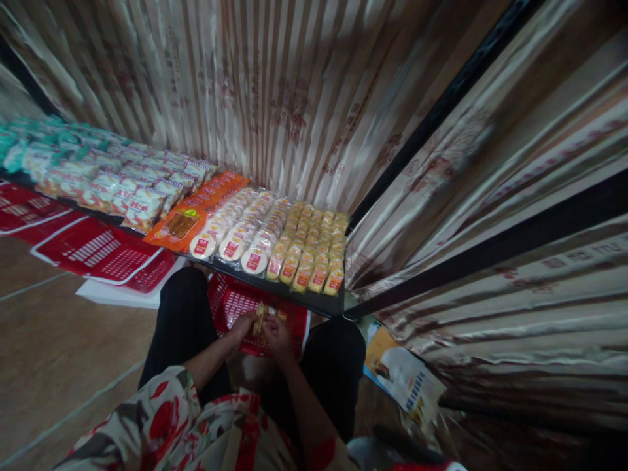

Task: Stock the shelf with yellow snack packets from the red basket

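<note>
Over a red plastic basket [228, 301], my left hand [242, 328] and my right hand [277, 337] are close together. Their fingers are closed on small yellow wrapped snack packs [261, 319]; how many lie between them is too dim to tell. More yellow packs show in the basket just beyond my fingers. Above the hands, on a low black shelf [314, 301], yellow wrapped snacks [304, 255] stand in tight rows. Beside these, to the left, are rows of round white wrapped crackers [230, 229] with red labels.
A flat orange snack bag [196, 212] separates the crackers from white-and-blue packets [140, 199] further left. More red baskets [98, 248] sit below the shelf on the left. Patterned curtains [275, 98] and a black metal bar [490, 245] enclose the shelf. A yellow-and-white printed bag [405, 376] lies at right.
</note>
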A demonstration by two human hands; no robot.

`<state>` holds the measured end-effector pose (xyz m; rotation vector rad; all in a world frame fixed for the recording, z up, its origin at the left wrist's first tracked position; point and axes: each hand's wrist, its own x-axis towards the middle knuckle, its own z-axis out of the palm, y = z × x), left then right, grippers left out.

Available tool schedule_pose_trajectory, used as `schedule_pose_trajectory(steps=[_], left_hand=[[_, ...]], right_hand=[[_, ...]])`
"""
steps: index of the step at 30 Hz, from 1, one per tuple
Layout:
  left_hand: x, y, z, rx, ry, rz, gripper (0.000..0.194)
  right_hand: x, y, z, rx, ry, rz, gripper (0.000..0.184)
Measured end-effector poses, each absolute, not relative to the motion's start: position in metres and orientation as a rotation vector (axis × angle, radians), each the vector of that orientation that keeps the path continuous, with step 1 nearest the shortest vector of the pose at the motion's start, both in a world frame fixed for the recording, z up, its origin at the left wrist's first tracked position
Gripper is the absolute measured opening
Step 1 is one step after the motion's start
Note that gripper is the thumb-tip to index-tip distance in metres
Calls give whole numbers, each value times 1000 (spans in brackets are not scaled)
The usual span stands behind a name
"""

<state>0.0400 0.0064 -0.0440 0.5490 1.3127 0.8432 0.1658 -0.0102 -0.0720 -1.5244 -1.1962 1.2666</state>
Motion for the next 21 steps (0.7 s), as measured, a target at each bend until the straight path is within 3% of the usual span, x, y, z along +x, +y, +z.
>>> schedule_pose_trajectory(steps=[13,21], left_hand=[[43,6,-35,814,1421,844,13],[42,-3,-32,1016,1580,840,10]], right_hand=[[166,-11,-74,-1528,-1157,1284,33],[169,-12,-62,-1563,-1301,1230,22]])
